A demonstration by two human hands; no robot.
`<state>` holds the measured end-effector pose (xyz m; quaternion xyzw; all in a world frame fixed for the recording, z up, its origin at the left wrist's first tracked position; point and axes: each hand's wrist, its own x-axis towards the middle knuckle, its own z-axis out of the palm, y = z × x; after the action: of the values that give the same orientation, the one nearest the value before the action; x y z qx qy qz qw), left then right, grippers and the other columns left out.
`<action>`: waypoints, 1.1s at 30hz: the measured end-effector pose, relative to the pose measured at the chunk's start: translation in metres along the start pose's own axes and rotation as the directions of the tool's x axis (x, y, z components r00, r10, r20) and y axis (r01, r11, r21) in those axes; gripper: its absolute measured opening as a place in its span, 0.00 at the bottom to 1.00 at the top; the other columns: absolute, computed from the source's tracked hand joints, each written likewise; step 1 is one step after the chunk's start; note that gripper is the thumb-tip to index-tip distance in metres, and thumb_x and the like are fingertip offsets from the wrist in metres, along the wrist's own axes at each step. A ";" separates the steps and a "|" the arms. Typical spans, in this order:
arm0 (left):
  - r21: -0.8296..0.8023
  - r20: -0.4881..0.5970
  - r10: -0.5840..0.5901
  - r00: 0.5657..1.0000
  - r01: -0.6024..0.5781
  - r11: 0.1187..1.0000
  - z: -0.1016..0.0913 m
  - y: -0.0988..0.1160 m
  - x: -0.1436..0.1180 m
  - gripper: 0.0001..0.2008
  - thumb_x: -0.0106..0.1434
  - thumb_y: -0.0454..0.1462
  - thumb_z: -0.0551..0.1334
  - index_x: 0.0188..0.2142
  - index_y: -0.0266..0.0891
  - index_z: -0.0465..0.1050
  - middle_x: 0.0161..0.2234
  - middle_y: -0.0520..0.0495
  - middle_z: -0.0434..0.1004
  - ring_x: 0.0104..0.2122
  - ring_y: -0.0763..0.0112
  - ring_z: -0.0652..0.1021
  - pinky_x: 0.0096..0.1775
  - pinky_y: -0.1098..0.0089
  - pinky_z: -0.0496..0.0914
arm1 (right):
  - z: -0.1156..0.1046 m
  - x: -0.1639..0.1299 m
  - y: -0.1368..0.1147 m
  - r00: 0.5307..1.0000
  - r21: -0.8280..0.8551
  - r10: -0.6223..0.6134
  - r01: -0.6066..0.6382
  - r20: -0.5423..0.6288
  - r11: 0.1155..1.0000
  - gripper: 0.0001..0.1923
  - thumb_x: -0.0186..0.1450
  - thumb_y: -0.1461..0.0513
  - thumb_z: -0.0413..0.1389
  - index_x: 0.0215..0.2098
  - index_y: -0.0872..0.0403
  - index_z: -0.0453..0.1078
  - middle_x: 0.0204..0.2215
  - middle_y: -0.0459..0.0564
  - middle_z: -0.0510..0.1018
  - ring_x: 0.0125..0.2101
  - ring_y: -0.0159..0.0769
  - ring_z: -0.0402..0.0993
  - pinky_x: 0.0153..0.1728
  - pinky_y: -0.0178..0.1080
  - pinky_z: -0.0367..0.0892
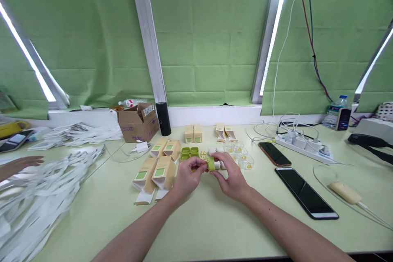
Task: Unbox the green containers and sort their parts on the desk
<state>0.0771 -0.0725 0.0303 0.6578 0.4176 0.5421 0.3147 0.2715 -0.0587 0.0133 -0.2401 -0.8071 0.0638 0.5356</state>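
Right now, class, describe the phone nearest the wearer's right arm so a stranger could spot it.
Start at the white power strip on the table's right side. Two phones lie in front of it. Yours is the larger black phone, nearer the table's front edge; the smaller phone has an orange-brown rim.

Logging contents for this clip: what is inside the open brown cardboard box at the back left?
The cardboard box stands with flaps open, but its front wall hides the inside. Only a white label on a flap and a plastic bottle lying behind it show.

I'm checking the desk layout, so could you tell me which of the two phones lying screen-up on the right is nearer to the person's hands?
The orange-edged phone, farther back beside the power strip, is nearer to the right hand; the larger black phone lies closer to the table's front edge.
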 end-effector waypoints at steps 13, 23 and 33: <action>-0.027 0.015 0.003 1.000 -0.002 1.000 0.001 0.002 0.000 0.07 0.61 0.40 0.68 0.34 0.38 0.77 0.31 0.46 0.83 0.30 0.66 0.81 0.36 0.65 0.77 | -0.001 0.003 -0.001 1.000 0.014 -0.007 0.007 -0.014 1.000 0.22 0.71 0.62 0.58 0.63 0.49 0.63 0.49 0.57 0.78 0.49 0.49 0.76 0.48 0.53 0.76; 0.087 0.141 0.167 0.976 -0.180 0.980 -0.013 0.001 0.004 0.28 0.65 0.40 0.69 0.64 0.45 0.69 0.58 0.38 0.76 0.55 0.56 0.76 0.56 0.55 0.71 | -0.010 0.007 0.002 0.986 -0.100 -0.159 0.163 0.054 0.981 0.32 0.69 0.70 0.53 0.69 0.48 0.56 0.55 0.58 0.78 0.55 0.50 0.76 0.53 0.58 0.76; 0.003 0.163 0.074 0.984 -0.076 0.997 -0.008 0.002 0.005 0.22 0.62 0.36 0.70 0.56 0.43 0.75 0.55 0.39 0.77 0.52 0.56 0.77 0.55 0.55 0.73 | -0.011 0.007 0.001 0.972 -0.190 -0.235 0.236 0.033 0.953 0.32 0.71 0.70 0.50 0.71 0.48 0.55 0.60 0.61 0.74 0.61 0.51 0.73 0.55 0.59 0.75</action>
<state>0.0701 -0.0690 0.0358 0.7167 0.3680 0.4960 0.3239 0.2794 -0.0562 0.0235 -0.1926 -0.8349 -0.0778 0.5096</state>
